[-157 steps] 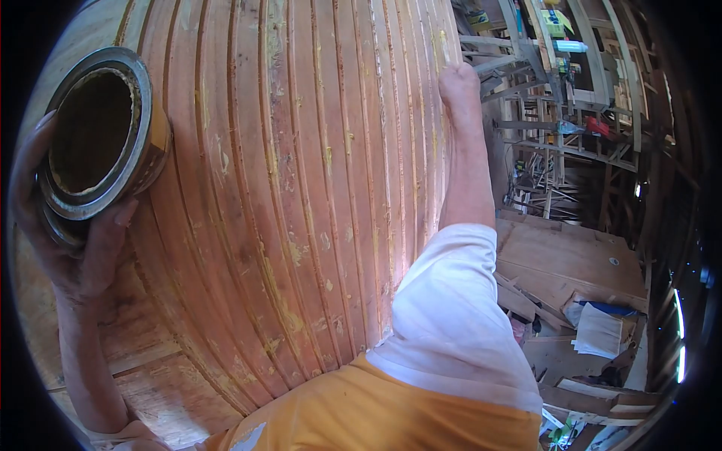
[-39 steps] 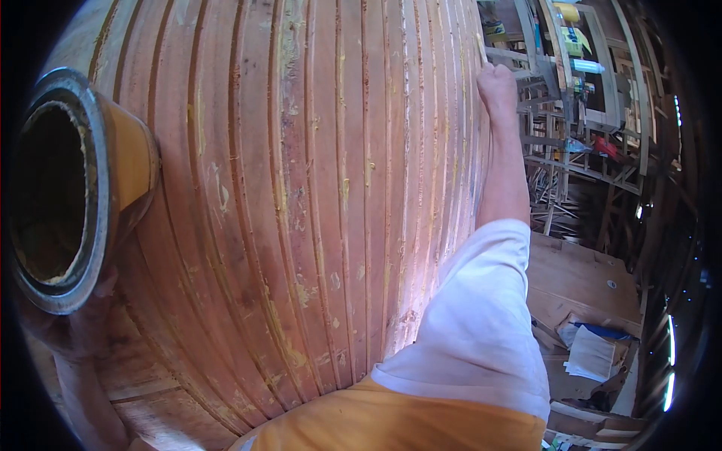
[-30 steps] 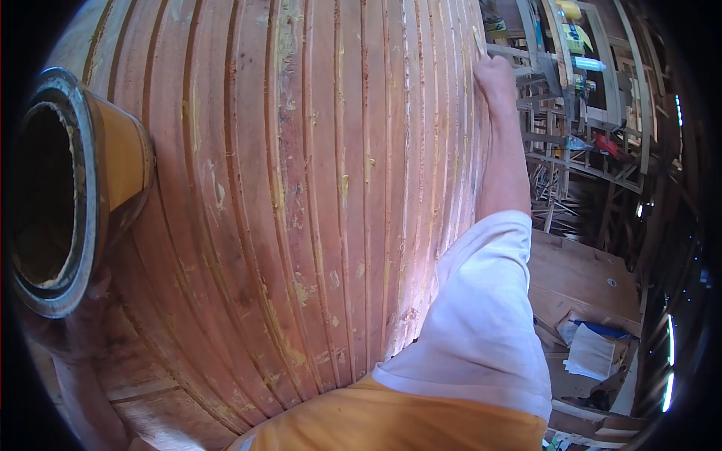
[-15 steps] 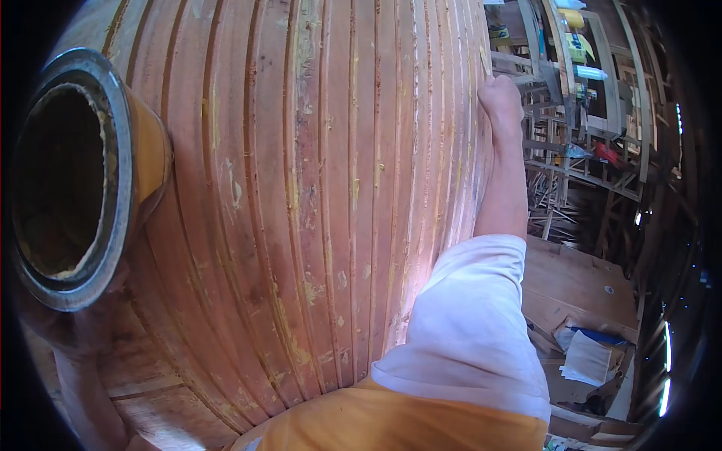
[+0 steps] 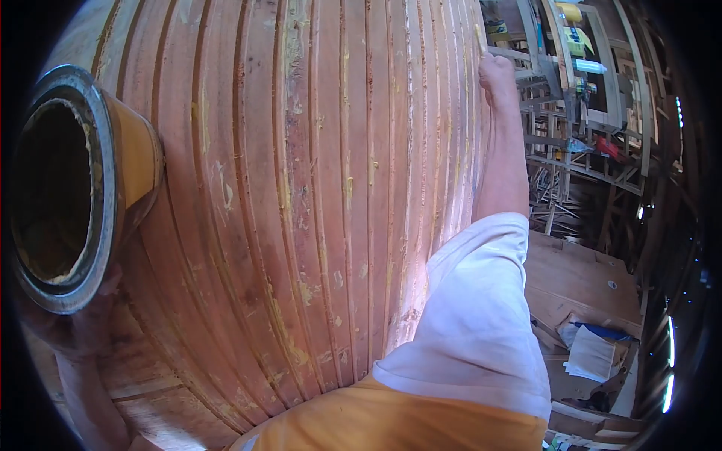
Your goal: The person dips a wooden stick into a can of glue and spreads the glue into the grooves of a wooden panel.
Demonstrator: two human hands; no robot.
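A metal can (image 5: 143, 161) with a grey rim and an orange-yellow side tilts toward me at the left; its dark inside has residue round the lip. My left hand (image 5: 79, 327) grips it from below, fingers partly in shadow. Far up at the right edge of the planked wooden surface (image 5: 331, 188), my right hand (image 5: 498, 75) is closed on a thin, pale, stick-like tool (image 5: 479, 37), whose kind I cannot make out. Yellowish filler lies in the long grooves between the planks and in smears on them.
Wooden frames and shelving (image 5: 617, 90) with bottles and containers stand to the right. Below them are a brown board (image 5: 575, 278) and white papers (image 5: 590, 353) beside something blue. Light comes through gaps at the far right.
My right hand has moved slightly farther up along the surface's edge, and the pale tool shows more plainly. The can has shifted a little down and left in view.
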